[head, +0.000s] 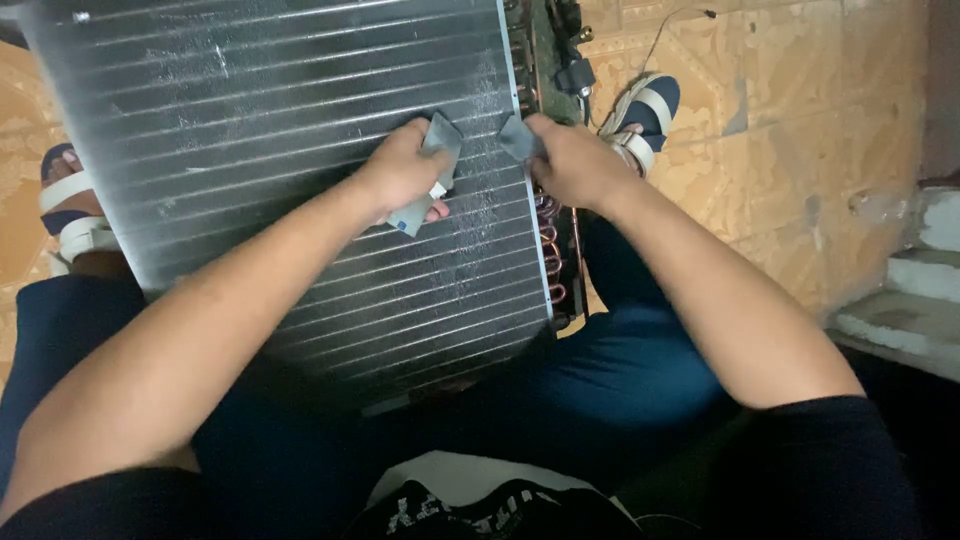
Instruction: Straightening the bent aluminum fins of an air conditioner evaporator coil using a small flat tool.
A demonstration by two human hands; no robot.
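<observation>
A large finned metal coil panel (270, 130), grey with horizontal lines, leans between my knees. My left hand (400, 170) presses a flat grey card-like tool (430, 175) against the fins near the panel's right side. My right hand (570, 160) grips a small dark grey piece (517, 137) at the panel's right edge, beside the copper tube bends (550, 240). White scuffed patches (480, 190) mark the fins between and below the hands.
My feet in white-strapped sandals rest on the tan patterned tile floor, the left sandal (65, 215) and the right sandal (645, 115) on either side of the panel. A thin wire (665, 30) lies by the right foot. Worn concrete steps (910, 290) rise at the right.
</observation>
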